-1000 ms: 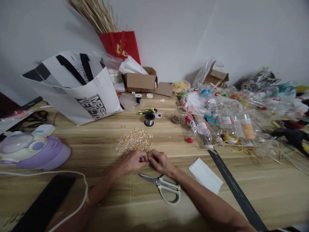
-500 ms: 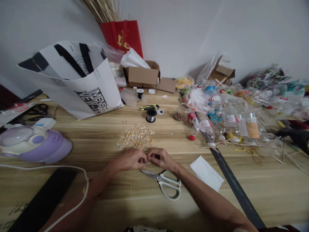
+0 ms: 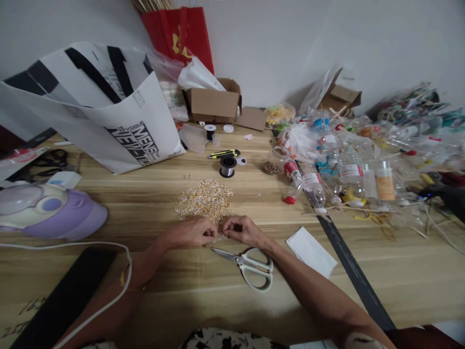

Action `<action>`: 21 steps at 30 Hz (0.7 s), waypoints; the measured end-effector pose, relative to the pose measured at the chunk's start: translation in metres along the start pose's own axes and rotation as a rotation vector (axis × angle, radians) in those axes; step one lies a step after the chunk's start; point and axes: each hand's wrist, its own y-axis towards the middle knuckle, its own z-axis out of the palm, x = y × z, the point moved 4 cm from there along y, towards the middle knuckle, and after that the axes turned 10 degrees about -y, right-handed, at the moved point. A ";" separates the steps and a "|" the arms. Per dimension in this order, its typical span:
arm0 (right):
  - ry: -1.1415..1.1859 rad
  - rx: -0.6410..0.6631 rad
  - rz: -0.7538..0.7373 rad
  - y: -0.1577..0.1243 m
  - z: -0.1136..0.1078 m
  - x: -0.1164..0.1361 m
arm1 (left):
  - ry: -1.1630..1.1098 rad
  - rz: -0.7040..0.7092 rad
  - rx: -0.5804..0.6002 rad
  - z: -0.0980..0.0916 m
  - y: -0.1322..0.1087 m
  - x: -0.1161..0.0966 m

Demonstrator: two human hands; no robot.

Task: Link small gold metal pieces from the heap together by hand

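A glittering heap of fine gold and silver strands point(image 3: 203, 198), perhaps beads or tinsel, lies in the middle of the wooden table. At its near edge, my left hand point(image 3: 192, 231) is closed, its thumb and fingertips pinched together. Just to its right, my right hand point(image 3: 244, 230) pinches in the same way, fingertips turned toward the left hand. Whatever sits between the fingers is too small to make out, though some glittery bits show between the hands. Scissors point(image 3: 250, 268) with pale handles lie below my right hand, blades slightly apart and pointing left.
A wire spool point(image 3: 227, 167) and a yellow-black utility knife point(image 3: 222, 153) lie beyond the heap. White folded paper point(image 3: 311, 252) rests right of my forearm. Plastic bottles point(image 3: 350, 182) crowd the right side. A large white bag point(image 3: 141, 128) and a purple appliance point(image 3: 69, 213) stand left.
My hands have drawn slightly apart at the fingertips, both still pinched. The whole view has shifted a little as the head moved; the scissors and heap keep their places on the table.
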 end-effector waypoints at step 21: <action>-0.080 -0.008 0.006 0.001 0.003 -0.005 | -0.096 0.028 -0.261 0.012 0.019 0.001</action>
